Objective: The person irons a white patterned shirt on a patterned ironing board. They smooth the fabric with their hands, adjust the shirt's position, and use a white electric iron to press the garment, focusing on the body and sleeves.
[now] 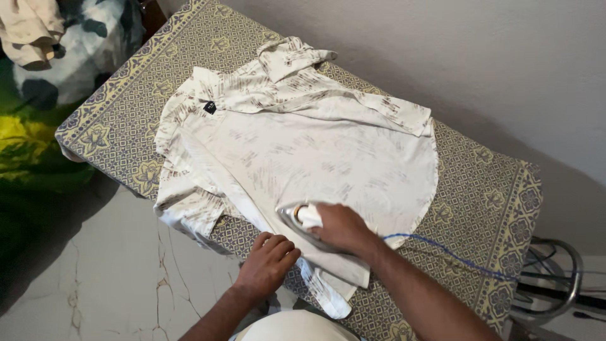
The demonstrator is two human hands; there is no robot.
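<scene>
— Shirt [297, 145] first: where does it lie?

— Spread flat across the middle of my ironing table [499, 189], on its patterned blue-and-yellow cover, collar toward the far left corner and the rounded hem toward the right end. One sleeve hangs over the near edge.

— And the iron [302, 218]?

— It sits on the shirt's lower panel, close to the near edge. My right hand [344, 227] is wrapped tight round its white handle. Its blue cord [451, 252] trails off toward the right end of the table.

— Your other hand?

— My left hand [268, 262] has its fingers curled, pressing down on the cloth at the near edge, just beside the iron.

— Anything past the table?

— A heap of clothes [57, 50] beyond the far left corner, and a pale marble floor [120, 271] below.
</scene>
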